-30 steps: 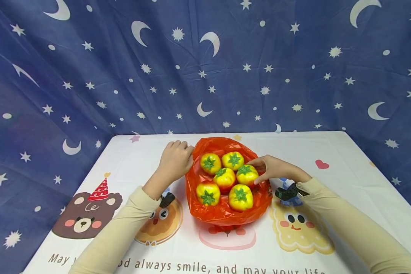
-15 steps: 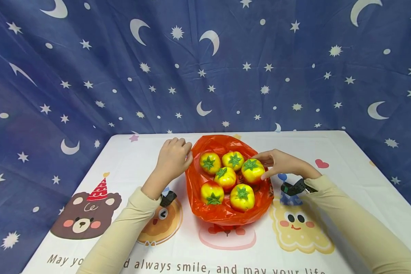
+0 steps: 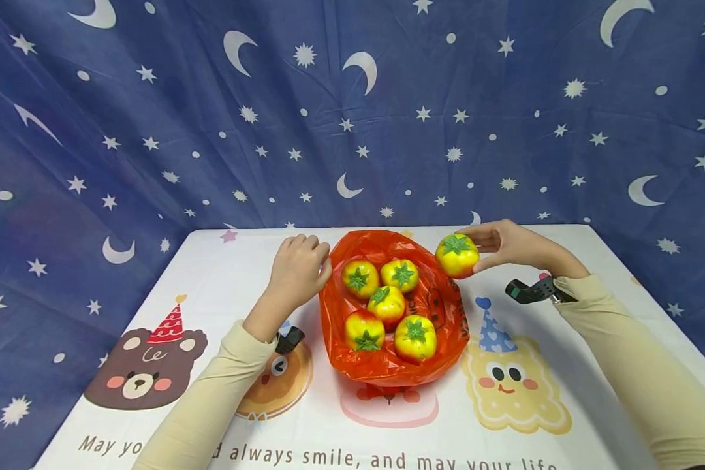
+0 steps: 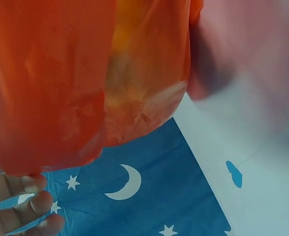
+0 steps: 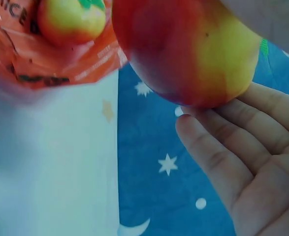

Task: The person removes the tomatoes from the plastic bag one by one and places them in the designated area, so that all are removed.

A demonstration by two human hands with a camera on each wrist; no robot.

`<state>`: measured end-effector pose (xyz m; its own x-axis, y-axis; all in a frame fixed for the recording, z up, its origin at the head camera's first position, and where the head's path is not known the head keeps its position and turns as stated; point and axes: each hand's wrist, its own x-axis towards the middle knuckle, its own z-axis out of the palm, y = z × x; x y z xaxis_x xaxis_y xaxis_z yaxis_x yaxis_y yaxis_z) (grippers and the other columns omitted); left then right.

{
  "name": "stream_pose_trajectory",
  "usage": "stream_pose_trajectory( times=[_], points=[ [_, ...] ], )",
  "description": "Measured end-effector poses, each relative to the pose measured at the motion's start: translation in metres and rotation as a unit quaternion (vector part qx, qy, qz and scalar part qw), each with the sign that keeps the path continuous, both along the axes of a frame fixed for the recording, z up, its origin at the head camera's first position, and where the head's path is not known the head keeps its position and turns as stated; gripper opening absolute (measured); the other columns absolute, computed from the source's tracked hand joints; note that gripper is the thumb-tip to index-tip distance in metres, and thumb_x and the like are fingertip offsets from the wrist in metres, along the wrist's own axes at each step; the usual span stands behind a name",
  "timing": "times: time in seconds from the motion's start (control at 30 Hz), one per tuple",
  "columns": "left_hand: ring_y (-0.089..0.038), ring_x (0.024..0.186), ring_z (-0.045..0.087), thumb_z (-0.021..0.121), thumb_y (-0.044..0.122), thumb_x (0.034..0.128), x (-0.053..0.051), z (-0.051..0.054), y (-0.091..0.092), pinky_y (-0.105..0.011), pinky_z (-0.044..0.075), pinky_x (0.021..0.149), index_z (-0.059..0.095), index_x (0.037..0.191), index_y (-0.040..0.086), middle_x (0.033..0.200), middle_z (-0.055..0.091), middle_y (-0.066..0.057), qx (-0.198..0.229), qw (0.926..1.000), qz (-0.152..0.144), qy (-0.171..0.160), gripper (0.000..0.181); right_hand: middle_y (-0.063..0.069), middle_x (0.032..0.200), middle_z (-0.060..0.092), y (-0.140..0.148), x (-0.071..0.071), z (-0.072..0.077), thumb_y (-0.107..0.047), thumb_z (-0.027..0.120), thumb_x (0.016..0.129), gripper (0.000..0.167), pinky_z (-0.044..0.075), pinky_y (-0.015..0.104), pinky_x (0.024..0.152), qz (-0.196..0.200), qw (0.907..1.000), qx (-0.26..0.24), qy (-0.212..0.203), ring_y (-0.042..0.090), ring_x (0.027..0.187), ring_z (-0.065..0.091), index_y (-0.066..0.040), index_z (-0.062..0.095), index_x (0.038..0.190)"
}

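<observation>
A red plastic bag (image 3: 388, 375) lies spread wide on the table with several yellow-red fruits with green leafy tops in it, one of them in the middle (image 3: 386, 307). My right hand (image 3: 519, 247) holds another such fruit (image 3: 457, 256) between thumb and fingers, above the bag's back right edge; in the right wrist view this fruit (image 5: 188, 54) is large and close to the fingers. My left hand (image 3: 298, 269) grips the bag's left rim with curled fingers. The left wrist view shows the bag (image 4: 46, 98) hanging beside the fingertips of my left hand (image 4: 26, 209).
A white tablecloth (image 3: 229, 300) with printed cartoon figures and lettering covers the table. Behind it hangs a dark blue curtain (image 3: 411, 176) with moons and stars. Both wrists wear black straps with small devices.
My right hand has lifted one fruit from the bag's right side and moved it up, back and to the right. My left hand has stayed nearly still at the rim.
</observation>
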<state>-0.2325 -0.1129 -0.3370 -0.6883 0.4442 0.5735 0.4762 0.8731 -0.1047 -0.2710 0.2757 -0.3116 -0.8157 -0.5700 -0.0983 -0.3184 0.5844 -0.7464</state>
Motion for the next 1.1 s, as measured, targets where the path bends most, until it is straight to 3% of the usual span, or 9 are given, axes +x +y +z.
stream_pose_trajectory(
  times=[0.2,0.47,0.57,0.77,1.0,1.1],
  points=[
    [-0.026,0.069,0.054,0.058,0.013,0.0814,0.000,0.000,0.001,-0.038,0.045,0.070,0.060,0.074,0.008,0.067,0.055,-0.005,0.002,1.0000,-0.002,0.005,0.009,0.022,0.138,0.048,0.014,-0.009,0.007,-0.018,0.075,0.078,0.075,0.048,0.036,0.095,-0.061,0.9981,0.009,0.001,0.039,0.126,0.049,0.000,0.039,0.140],
    [-0.025,0.069,0.053,0.058,0.014,0.0816,-0.001,-0.002,0.000,-0.038,0.045,0.071,0.059,0.072,0.009,0.067,0.053,-0.005,0.008,0.9999,-0.008,0.011,0.011,0.023,0.139,0.047,0.029,-0.021,-0.003,-0.018,0.074,0.078,0.074,0.051,0.020,0.087,-0.126,0.9920,-0.001,0.012,0.031,0.123,0.053,-0.002,0.038,0.141],
    [-0.025,0.068,0.053,0.058,0.014,0.0817,-0.001,-0.004,0.000,-0.037,0.044,0.070,0.058,0.072,0.009,0.066,0.053,-0.005,0.011,0.9997,-0.012,0.015,0.011,0.024,0.140,0.045,0.035,-0.025,-0.010,-0.019,0.073,0.080,0.075,0.050,0.019,0.088,-0.148,0.9888,-0.008,0.016,0.035,0.127,0.048,-0.001,0.036,0.142],
    [-0.025,0.068,0.052,0.058,0.014,0.0820,0.000,-0.005,0.000,-0.038,0.045,0.070,0.058,0.072,0.009,0.067,0.054,-0.005,0.017,0.9995,-0.014,0.020,0.011,0.026,0.145,0.037,0.045,-0.033,-0.032,-0.023,0.072,0.081,0.080,0.042,0.031,0.096,-0.190,0.9812,-0.029,0.015,0.041,0.133,0.038,0.001,0.030,0.144],
    [-0.024,0.067,0.051,0.058,0.013,0.0817,0.001,-0.006,0.000,-0.038,0.045,0.071,0.057,0.071,0.009,0.067,0.053,-0.005,0.023,0.9994,-0.016,0.021,0.011,0.025,0.148,0.032,0.052,-0.039,-0.062,-0.022,0.071,0.082,0.081,0.043,0.013,0.091,-0.195,0.9796,-0.050,0.002,0.041,0.134,0.035,0.003,0.027,0.145],
    [-0.024,0.067,0.051,0.059,0.013,0.0816,0.001,-0.006,0.001,-0.038,0.045,0.071,0.057,0.071,0.009,0.067,0.052,-0.005,0.025,0.9993,-0.018,0.022,0.012,0.025,0.148,0.032,0.053,-0.041,-0.073,-0.022,0.072,0.081,0.081,0.042,0.012,0.092,-0.195,0.9793,-0.054,-0.001,0.041,0.135,0.035,0.003,0.028,0.144]
  ],
)
